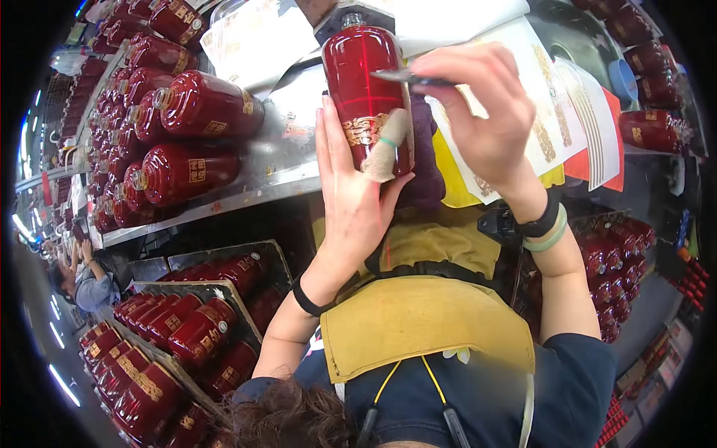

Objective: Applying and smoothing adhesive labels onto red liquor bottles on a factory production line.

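A glossy dark red bottle (361,71) lies on the bench, its neck toward a metal fixture (332,16) at the far edge. Two bright red light lines cross on its side, above a gold ornamental decal (364,130). My left hand (349,194) grips the bottle's near end, fingers along its left side; a beige cloth cover (386,148) with a green band wraps one digit. My right hand (489,104) pinches dark pointed tweezers (403,76), their tip over the bottle's right side. Beside the bottle is a folded purple cloth (423,160).
Decal sheets (541,112) lie at the right over yellow and red sheets. Many red bottles stand at the bench's left (202,104), in trays below (202,328) and at the right (650,131). Another person (93,280) is far left.
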The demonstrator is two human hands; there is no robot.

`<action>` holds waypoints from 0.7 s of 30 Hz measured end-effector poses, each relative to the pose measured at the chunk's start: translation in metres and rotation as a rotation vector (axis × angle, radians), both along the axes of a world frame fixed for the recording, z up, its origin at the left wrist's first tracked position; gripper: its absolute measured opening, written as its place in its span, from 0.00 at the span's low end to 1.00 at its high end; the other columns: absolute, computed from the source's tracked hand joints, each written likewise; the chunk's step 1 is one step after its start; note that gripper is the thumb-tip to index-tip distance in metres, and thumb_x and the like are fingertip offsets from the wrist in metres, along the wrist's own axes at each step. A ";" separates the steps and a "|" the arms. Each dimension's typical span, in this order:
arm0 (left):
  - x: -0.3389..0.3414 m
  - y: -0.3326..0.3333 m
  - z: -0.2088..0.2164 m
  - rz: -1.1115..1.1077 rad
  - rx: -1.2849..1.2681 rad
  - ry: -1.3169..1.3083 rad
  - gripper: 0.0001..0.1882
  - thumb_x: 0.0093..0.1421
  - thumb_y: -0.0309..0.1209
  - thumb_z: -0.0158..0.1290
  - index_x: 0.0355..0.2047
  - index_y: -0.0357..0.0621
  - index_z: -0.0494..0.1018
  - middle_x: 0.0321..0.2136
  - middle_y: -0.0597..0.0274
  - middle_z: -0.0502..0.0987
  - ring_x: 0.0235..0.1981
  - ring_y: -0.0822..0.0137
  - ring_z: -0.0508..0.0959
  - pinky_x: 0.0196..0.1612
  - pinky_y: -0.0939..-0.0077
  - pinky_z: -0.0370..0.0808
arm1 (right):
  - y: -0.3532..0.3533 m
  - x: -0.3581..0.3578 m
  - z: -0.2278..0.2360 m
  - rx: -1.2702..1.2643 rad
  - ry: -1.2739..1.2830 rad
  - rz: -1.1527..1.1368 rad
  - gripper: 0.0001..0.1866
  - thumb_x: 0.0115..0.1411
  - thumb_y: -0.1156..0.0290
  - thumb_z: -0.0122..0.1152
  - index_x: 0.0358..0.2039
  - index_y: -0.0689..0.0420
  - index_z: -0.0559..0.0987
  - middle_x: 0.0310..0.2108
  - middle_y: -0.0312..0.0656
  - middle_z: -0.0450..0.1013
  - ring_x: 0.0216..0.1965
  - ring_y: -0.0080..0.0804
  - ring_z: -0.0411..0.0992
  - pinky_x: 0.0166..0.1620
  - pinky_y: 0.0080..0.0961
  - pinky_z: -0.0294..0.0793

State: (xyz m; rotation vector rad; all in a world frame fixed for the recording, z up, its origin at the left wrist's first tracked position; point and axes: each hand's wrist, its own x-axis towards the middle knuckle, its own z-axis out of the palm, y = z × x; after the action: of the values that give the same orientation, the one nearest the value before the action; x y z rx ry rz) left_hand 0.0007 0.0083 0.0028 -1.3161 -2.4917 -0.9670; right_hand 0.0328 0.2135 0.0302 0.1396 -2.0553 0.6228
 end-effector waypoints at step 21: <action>-0.020 -0.018 -0.014 0.056 0.246 -0.194 0.43 0.47 0.23 0.72 0.64 0.32 0.68 0.60 0.47 0.75 0.61 0.55 0.75 0.66 0.63 0.67 | 0.007 -0.009 -0.004 0.119 -0.057 -0.047 0.09 0.52 0.71 0.70 0.35 0.49 0.84 0.31 0.31 0.81 0.31 0.30 0.73 0.43 0.29 0.65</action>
State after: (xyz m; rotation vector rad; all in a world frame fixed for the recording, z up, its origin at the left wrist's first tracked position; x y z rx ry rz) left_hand -0.0191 -0.0098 -0.0115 -1.1197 -2.4285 -1.3963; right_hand 0.0242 0.2206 0.0266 0.1438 -2.1452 0.4812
